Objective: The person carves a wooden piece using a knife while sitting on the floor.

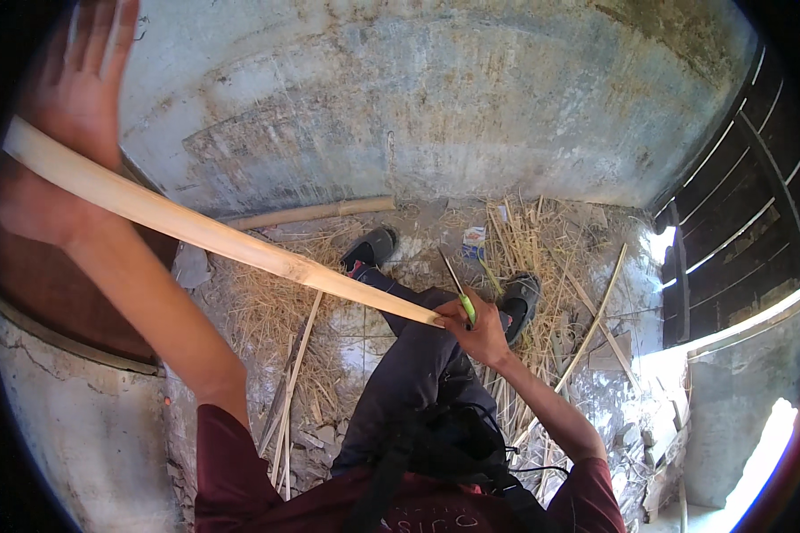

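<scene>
I have the pale strip [240,249] running from upper left to centre, across my uncurled left hand [78,107], its end pinched in my right hand [480,336] beside a green-handled knife [468,307], seemingly already split flat, with what remains unclear.

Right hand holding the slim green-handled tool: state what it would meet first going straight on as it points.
Beyond the long pale wooden strip in its grip, the right hand points toward the dark cloth trouser leg, first in line; depth is unclear, so it might pass above.
</scene>
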`<state>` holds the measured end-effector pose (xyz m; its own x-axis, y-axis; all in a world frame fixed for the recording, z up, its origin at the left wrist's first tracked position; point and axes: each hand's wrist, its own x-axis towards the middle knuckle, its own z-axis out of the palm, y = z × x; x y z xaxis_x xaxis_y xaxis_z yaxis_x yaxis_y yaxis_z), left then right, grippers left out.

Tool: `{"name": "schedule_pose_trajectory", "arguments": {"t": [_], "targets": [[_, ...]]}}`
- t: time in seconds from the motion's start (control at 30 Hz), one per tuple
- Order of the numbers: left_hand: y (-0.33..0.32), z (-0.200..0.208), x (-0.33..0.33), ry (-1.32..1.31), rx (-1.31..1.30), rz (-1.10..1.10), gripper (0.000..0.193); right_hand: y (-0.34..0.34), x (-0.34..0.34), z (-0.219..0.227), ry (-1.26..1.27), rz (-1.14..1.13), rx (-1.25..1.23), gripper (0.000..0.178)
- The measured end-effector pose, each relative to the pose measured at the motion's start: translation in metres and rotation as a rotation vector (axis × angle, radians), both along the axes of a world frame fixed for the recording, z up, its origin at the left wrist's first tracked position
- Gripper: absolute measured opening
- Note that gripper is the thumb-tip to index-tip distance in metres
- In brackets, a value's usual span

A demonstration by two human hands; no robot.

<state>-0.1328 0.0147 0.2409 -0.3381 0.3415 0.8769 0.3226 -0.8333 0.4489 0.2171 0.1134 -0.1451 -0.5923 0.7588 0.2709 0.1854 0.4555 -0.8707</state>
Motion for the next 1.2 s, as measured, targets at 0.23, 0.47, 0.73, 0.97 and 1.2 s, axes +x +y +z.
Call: {"name": "schedule_pose_trajectory", "arguments": {"t": [0.23, 0.47, 0.73, 0.97, 1.2], "targets": [[-0.008, -0.039, -0.005, 0.143, -0.139, -0.940, 0.072, 0.000, -0.002, -0.005, 0.002, 0.007, 0.019, 0.020], [-0.002, -0.035, 0.036, -0.004, 0.120, -0.702, 0.021, -0.009, 0.003, 0.006, -0.082, 0.005, 0.005, 0.021], [-0.001, -0.035, 0.047, 0.059, 0.083, -0.846, 0.025, -0.019, -0.007, 0.011, -0.052, -0.028, 0.029, 0.020], [-0.011, -0.046, 0.051, -0.029, 0.012, -0.817, 0.016, -0.036, 0.022, 0.072, 0.104, 0.034, -0.270, 0.043], [-0.001, -0.048, 0.114, 0.048, 0.086, -0.500, 0.017, -0.073, 0.023, 0.149, 0.016, 0.349, -0.332, 0.031]]}}
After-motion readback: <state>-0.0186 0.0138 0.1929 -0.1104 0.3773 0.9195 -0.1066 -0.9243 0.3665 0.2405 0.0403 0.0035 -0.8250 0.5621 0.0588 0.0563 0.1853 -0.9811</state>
